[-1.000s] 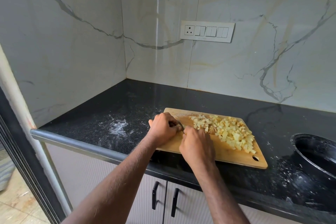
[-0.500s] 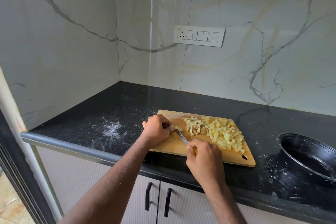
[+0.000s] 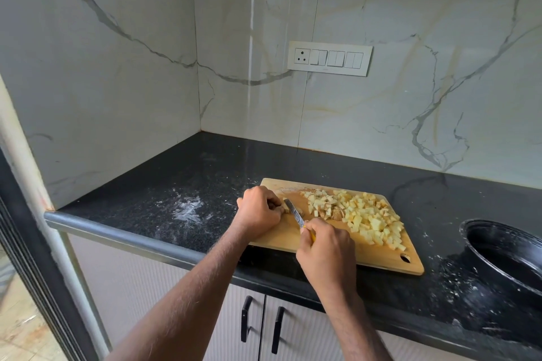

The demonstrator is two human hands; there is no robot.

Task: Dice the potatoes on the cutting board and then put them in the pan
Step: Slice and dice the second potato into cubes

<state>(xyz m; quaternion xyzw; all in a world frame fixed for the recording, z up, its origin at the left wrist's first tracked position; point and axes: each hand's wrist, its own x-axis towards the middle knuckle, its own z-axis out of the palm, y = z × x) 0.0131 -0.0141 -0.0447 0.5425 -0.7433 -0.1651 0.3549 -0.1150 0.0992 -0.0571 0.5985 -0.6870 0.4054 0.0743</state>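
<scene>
2 hands (image 3: 258, 209) (image 3: 325, 252), 1 knife (image 3: 294, 215), 1 board (image 3: 334, 246), 1 pan (image 3: 504, 255), diced pile (image 3: 363, 217).

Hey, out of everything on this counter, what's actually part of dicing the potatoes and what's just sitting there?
Part of the job:
cutting board
diced potato pile
potato piece under the left hand
knife in the right hand
pan

Just there:
switch panel
white powder smear
cabinet handles

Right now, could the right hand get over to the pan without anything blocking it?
Probably yes. The pan sits open on the counter to the right of the cutting board, and only bare counter lies between. But the right hand grips the knife, so it would reach over with that in its fingers.
</scene>
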